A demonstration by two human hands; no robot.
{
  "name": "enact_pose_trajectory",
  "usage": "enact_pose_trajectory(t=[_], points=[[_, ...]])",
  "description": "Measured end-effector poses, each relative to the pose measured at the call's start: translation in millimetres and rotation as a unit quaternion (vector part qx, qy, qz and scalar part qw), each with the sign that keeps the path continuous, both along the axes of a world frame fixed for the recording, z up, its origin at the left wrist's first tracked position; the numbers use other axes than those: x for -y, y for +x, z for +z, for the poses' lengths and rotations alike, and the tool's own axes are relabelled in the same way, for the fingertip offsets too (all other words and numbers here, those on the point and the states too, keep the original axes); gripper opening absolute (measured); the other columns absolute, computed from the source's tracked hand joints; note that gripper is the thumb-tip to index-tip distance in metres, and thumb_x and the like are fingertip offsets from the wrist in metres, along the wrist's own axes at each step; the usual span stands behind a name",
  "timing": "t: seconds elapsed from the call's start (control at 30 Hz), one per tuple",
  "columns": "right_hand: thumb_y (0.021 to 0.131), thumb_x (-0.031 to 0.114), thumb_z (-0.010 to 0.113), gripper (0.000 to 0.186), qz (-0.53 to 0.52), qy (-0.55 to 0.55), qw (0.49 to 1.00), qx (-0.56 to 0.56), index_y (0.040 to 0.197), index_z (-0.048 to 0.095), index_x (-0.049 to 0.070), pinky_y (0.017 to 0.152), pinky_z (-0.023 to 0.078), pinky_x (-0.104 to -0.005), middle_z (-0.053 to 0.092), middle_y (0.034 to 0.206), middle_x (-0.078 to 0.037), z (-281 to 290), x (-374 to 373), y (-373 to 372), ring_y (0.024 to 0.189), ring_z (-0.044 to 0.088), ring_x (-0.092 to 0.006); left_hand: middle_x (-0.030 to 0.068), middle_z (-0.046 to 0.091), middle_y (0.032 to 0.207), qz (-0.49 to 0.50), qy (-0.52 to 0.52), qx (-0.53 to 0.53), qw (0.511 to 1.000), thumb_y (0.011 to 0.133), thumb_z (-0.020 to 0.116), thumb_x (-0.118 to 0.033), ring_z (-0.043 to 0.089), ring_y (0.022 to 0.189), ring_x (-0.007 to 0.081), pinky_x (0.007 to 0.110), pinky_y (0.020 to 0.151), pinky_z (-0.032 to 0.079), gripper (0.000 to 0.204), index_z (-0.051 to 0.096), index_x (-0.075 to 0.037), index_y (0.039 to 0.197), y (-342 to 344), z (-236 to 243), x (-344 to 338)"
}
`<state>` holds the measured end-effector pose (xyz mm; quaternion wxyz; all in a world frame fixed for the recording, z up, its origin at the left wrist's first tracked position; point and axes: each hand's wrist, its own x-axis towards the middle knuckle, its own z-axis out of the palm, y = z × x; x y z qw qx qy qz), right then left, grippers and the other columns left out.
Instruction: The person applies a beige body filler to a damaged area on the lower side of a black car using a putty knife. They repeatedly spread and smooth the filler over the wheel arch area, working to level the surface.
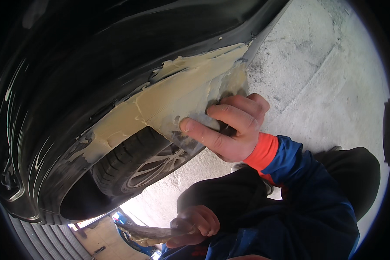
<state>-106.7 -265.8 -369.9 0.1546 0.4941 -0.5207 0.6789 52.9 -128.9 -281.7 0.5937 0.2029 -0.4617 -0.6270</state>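
Observation:
My right hand [234,121] presses a thin, translucent flexible spreader [171,130] against the black car's fender edge, above the wheel. Its thumb and fingers are closed on the sheet, which covers part of the wheel behind it. A wide band of beige body filler [156,99] coats the panel along the wheel arch, ridged and ragged along its upper border. Lower down, my left hand [195,223] grips a flat mixing board [147,232] smeared with filler, held away from the car.
The tyre [132,149] and silver-spoked rim [154,167] sit under the arch. Dark bodywork [91,56] fills the upper left. Pale concrete floor [325,86] lies to the right, with my bent knees [351,173] close by. A blue car [136,242] stands in the background.

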Motion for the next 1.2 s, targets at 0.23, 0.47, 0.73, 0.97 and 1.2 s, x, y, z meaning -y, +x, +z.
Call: enact_pose_trajectory(t=[0.23, 0.47, 0.73, 0.97, 1.2], points=[[0.070, 0.029, 0.079, 0.045, 0.017, -0.005, 0.999, -0.036, 0.114, 0.075, 0.033, 0.078, 0.032, -0.0329, 0.054, 0.101, 0.002, 4, -18, -13, 0.086, 0.051, -0.0155, 0.0129, 0.052, 0.066, -0.030, -0.001, 0.013, 0.999, 0.101, 0.040, -0.063, 0.049, 0.039, 0.0175, 0.032, 0.035, 0.049, 0.067, 0.055, 0.002, 0.108, -1, 1, 5], [0.072, 0.030, 0.082, 0.051, -0.028, 0.039, 0.999, -0.016, 0.121, 0.072, 0.034, 0.074, 0.032, -0.0327, 0.055, 0.095, 0.003, 10, -10, -32, 0.078, 0.050, -0.0152, 0.0131, 0.053, 0.066, -0.022, -0.008, 0.011, 1.000, 0.102, 0.040, -0.062, 0.050, 0.040, 0.0171, 0.031, 0.035, 0.049, 0.069, 0.057, 0.004, 0.114, -4, 0, 6], [0.069, 0.030, 0.083, 0.052, -0.049, 0.047, 0.998, -0.005, 0.120, 0.073, 0.034, 0.077, 0.031, -0.0331, 0.055, 0.097, 0.004, 8, 2, -27, 0.081, 0.049, -0.0140, 0.0144, 0.053, 0.069, -0.023, -0.003, 0.022, 0.999, 0.102, 0.038, -0.063, 0.050, 0.040, 0.0166, 0.030, 0.034, 0.049, 0.071, 0.056, 0.003, 0.120, -2, 0, 5], [0.066, 0.031, 0.079, 0.053, -0.030, 0.022, 0.999, 0.033, 0.119, 0.074, 0.035, 0.089, 0.029, -0.0363, 0.051, 0.105, 0.007, 1, 7, -12, 0.094, 0.046, -0.0148, 0.0147, 0.053, 0.069, -0.008, 0.005, 0.019, 1.000, 0.102, 0.038, -0.062, 0.050, 0.040, 0.0166, 0.030, 0.034, 0.050, 0.069, 0.057, 0.003, 0.117, -2, -1, 3], [0.070, 0.028, 0.078, 0.050, -0.015, 0.019, 0.999, -0.031, 0.120, 0.073, 0.033, 0.078, 0.031, -0.0329, 0.052, 0.101, 0.005, 1, -7, -25, 0.083, 0.047, -0.0134, 0.0136, 0.053, 0.067, -0.016, 0.012, 0.019, 1.000, 0.102, 0.038, -0.060, 0.049, 0.040, 0.0168, 0.030, 0.034, 0.049, 0.070, 0.057, 0.004, 0.120, -1, 0, 5]])
